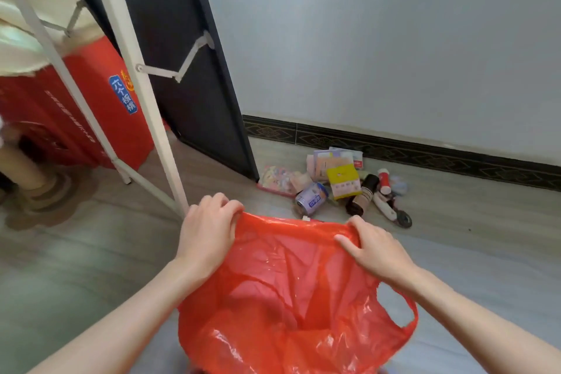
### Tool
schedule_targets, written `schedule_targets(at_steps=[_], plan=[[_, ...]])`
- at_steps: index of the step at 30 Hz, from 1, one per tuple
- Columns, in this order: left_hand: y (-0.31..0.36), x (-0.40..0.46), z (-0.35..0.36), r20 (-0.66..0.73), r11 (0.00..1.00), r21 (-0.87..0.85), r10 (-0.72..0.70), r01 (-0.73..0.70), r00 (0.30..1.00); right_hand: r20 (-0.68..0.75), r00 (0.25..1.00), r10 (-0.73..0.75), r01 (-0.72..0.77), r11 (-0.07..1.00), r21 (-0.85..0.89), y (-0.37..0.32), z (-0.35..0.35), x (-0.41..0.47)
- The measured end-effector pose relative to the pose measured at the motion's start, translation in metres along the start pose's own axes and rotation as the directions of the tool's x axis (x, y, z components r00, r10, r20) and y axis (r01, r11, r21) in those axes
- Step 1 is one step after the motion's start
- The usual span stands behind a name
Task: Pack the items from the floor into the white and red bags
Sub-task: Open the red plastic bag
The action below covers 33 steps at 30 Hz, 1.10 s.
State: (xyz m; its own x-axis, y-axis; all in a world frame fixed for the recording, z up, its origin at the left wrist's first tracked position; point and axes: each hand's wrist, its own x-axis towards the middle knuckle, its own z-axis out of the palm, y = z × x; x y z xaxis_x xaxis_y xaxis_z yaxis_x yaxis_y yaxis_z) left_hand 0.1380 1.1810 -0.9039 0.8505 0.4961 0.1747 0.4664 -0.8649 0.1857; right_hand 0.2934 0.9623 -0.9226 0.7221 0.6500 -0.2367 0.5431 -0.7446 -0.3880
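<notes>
A thin red plastic bag (288, 291) hangs in front of me, its mouth spread wide. My left hand (208, 231) grips the bag's rim on the left and my right hand (375, 247) grips it on the right. Just beyond the bag, by the wall, lies a pile of items on the floor: a silver can (312, 198), a yellow and white box (344, 181), a dark bottle (364, 194), a red and white tube (385, 181), a colourful packet (277, 180) and some flat packets (329, 158). No white bag is in view.
A white folding frame (145, 85) with a dark panel (188, 70) stands at the left, its legs near the bag. Behind it sits a big red box (100, 106) under pale cloth. A grey wall with dark skirting (425, 152) runs behind the pile.
</notes>
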Motion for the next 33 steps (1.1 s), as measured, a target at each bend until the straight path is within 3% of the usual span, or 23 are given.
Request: schedule_targets(at_steps=[4,8,12,15,17,20,21,23,25,27,29,33], plan=[[0.015,0.010,0.042,-0.051,0.986,0.067,0.156,-0.153,0.986,-0.044,0.992,0.121,-0.120,0.992,0.041,0.021,0.039,0.029],[0.029,-0.018,0.085,0.218,0.905,0.017,0.411,-0.425,0.885,-0.118,0.978,0.175,-0.176,0.984,0.001,0.031,0.054,0.032],[0.011,-0.037,0.101,0.483,0.851,0.072,0.426,-0.520,0.765,-0.111,0.971,0.210,-0.224,0.966,-0.129,0.034,0.058,0.029],[-0.009,-0.045,0.100,0.576,0.817,0.085,0.427,-0.570,0.697,-0.077,0.963,0.257,-0.268,0.942,-0.204,0.042,0.060,0.028],[-0.024,-0.049,0.098,0.603,0.802,0.080,0.434,-0.592,0.670,-0.047,0.949,0.311,-0.313,0.923,-0.222,0.048,0.059,0.026],[-0.036,-0.054,0.099,0.536,0.776,0.007,0.529,-0.631,0.657,-0.067,0.940,0.333,-0.338,0.937,-0.089,0.046,0.056,0.020],[-0.035,-0.053,0.099,0.497,0.767,-0.022,0.565,-0.641,0.658,-0.133,0.951,0.279,-0.284,0.959,-0.021,0.043,0.057,0.017],[-0.029,-0.049,0.097,0.402,0.738,-0.048,0.631,-0.673,0.663,-0.342,0.939,0.021,-0.016,1.000,0.017,0.032,0.056,0.011],[-0.023,-0.044,0.095,0.304,0.715,-0.013,0.669,-0.699,0.679,-0.463,0.848,-0.257,0.271,0.962,-0.038,0.014,0.058,0.002],[-0.019,-0.039,0.092,0.221,0.736,0.060,0.649,-0.674,0.728,-0.379,0.810,-0.446,0.452,0.889,-0.080,-0.003,0.065,-0.004],[-0.017,-0.035,0.092,0.167,0.781,0.126,0.591,-0.611,0.789,-0.176,0.834,-0.522,0.514,0.853,-0.093,-0.014,0.080,-0.007],[-0.027,-0.018,0.107,0.279,0.848,0.208,0.427,-0.488,0.860,0.345,0.862,-0.372,0.452,0.872,-0.189,-0.017,0.115,-0.001]])
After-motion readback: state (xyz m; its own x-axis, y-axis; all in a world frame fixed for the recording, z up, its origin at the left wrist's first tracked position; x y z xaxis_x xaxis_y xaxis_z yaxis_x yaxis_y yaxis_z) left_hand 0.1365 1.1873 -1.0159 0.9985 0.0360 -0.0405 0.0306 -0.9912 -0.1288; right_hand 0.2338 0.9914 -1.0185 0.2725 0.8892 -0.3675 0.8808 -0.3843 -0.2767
